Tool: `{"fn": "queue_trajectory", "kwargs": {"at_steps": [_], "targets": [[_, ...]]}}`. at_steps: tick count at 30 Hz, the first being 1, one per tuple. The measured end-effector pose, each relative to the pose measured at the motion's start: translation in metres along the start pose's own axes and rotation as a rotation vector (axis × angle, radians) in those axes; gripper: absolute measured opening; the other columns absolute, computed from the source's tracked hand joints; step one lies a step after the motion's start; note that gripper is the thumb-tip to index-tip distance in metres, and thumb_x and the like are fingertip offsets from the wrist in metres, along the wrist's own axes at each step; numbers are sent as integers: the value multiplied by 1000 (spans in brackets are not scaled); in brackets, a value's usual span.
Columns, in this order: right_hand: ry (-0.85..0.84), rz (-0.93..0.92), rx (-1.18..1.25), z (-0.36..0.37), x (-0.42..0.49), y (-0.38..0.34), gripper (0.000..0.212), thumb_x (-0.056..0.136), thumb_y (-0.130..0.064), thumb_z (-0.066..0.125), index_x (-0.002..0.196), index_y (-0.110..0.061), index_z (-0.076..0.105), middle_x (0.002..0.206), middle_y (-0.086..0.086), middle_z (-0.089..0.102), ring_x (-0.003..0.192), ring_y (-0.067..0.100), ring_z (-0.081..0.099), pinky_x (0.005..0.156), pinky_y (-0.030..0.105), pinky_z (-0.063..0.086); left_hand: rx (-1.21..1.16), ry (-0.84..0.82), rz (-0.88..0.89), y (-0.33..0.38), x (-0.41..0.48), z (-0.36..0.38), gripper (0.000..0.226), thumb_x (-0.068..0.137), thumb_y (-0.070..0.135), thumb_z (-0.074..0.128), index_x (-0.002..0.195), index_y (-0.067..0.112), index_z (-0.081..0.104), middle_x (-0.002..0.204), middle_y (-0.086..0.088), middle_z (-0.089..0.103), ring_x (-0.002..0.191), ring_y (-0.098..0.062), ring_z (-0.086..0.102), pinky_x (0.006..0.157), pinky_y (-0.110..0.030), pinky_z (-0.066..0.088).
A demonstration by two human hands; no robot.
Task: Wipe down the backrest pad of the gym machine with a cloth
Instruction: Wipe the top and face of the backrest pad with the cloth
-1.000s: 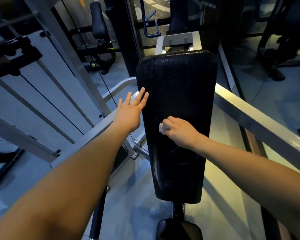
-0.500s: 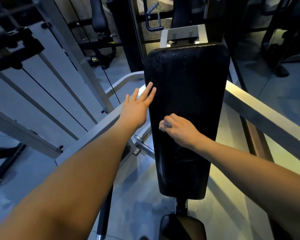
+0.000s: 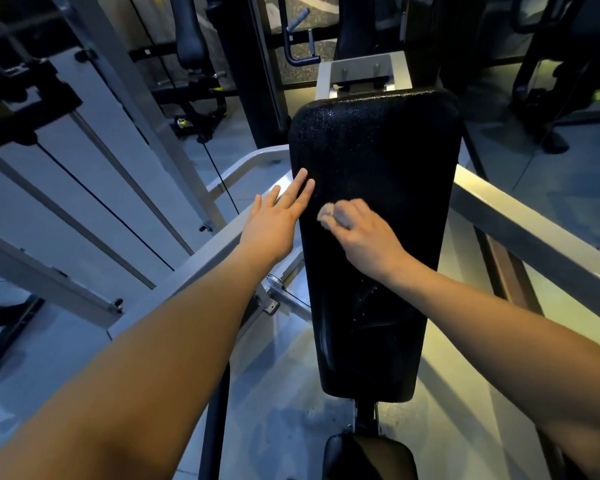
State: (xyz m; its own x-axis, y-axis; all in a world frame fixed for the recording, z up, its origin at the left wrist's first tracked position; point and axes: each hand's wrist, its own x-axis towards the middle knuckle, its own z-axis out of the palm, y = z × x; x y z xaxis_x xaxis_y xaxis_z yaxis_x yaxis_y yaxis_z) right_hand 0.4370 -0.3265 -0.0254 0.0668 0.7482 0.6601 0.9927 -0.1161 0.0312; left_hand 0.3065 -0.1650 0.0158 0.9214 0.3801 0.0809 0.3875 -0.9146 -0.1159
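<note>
A long black backrest pad stands in the middle of the view, narrowing toward its lower end. My right hand grips a small pale wad of cloth and holds it against the pad's left half, about midway up. The hand and cloth are blurred. My left hand lies flat with straight fingers, its fingertips resting on the pad's left edge just above the cloth.
Grey metal frame bars run past both sides of the pad. A black seat pad sits below it. Cables and slanted beams fill the left. Other dark gym machines stand behind on the grey floor.
My right hand with the cloth has slid up the pad and is now blurred with motion. My left hand stays at the pad's left edge. The view has shifted slightly.
</note>
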Motion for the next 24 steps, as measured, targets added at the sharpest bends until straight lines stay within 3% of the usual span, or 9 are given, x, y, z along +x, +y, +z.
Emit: {"fn": "queue_trajectory", "kwargs": {"at_steps": [3, 6, 9, 11, 15, 17, 19, 22, 24], "targets": [[22, 105, 9, 4, 7, 0, 32, 108, -12, 39, 120, -2, 66, 115, 15, 61, 98, 33, 55, 77, 43, 53, -7, 10, -1, 0, 0, 3, 109, 85, -9, 54, 161, 34, -12, 163, 17, -31, 154, -34, 13, 123, -54, 21], [-147, -26, 96, 30, -33, -17, 43, 113, -19, 29, 122, 0, 66, 117, 13, 61, 103, 32, 58, 87, 45, 54, -2, 11, 2, 1, 0, 3, 111, 84, -9, 54, 161, 34, -13, 163, 16, -31, 153, -33, 14, 122, -57, 22], [-238, -81, 105, 28, -42, -16, 44, 110, -21, 32, 115, -1, 71, 109, 10, 62, 95, 28, 58, 79, 40, 56, -13, -5, -16, 2, -1, -2, 111, 83, -8, 55, 160, 33, -13, 163, 16, -31, 153, -33, 15, 121, -57, 24], [-205, -117, 57, 13, -25, -7, 35, 102, -17, 40, 109, -3, 71, 105, 11, 61, 90, 29, 55, 73, 41, 56, -47, -9, -34, 9, -3, -2, 109, 83, -7, 55, 161, 31, -11, 164, 15, -29, 152, -29, 19, 120, -56, 27], [11, 117, -14, -15, 15, 19, 21, 100, -6, 55, 118, -7, 66, 116, 12, 58, 97, 32, 52, 72, 42, 53, -93, 10, -34, 18, -3, -4, 99, 86, -2, 53, 163, 25, -4, 167, 8, -23, 145, -28, 28, 116, -53, 34], [26, 168, 5, -9, 10, 14, 23, 100, -6, 58, 122, -7, 65, 119, 12, 57, 100, 31, 52, 74, 42, 54, -101, 8, -44, 21, -4, -4, 98, 87, -2, 53, 163, 23, -4, 167, 7, -23, 144, -28, 31, 114, -49, 37], [-57, 128, 79, 5, -16, 4, 24, 100, -7, 56, 123, -6, 64, 120, 10, 57, 102, 29, 52, 78, 42, 55, -106, 4, -53, 23, -5, -8, 100, 87, -5, 53, 163, 23, -5, 166, 9, -26, 143, -26, 31, 112, -47, 40], [-292, -2, 122, 9, -54, -1, 40, 102, -22, 34, 121, -7, 66, 117, 10, 56, 104, 28, 53, 79, 44, 56, -117, -22, -69, 27, -7, -17, 100, 87, -4, 53, 163, 24, -7, 166, 9, -27, 144, -26, 30, 108, -42, 43], [-335, -55, 88, -1, -50, 9, 40, 94, -18, 37, 116, -7, 68, 112, 12, 56, 99, 31, 54, 74, 45, 57, -118, -34, -89, 32, -9, -23, 98, 88, -2, 52, 163, 23, -7, 166, 8, -26, 138, -28, 37, 98, -38, 46]]}}
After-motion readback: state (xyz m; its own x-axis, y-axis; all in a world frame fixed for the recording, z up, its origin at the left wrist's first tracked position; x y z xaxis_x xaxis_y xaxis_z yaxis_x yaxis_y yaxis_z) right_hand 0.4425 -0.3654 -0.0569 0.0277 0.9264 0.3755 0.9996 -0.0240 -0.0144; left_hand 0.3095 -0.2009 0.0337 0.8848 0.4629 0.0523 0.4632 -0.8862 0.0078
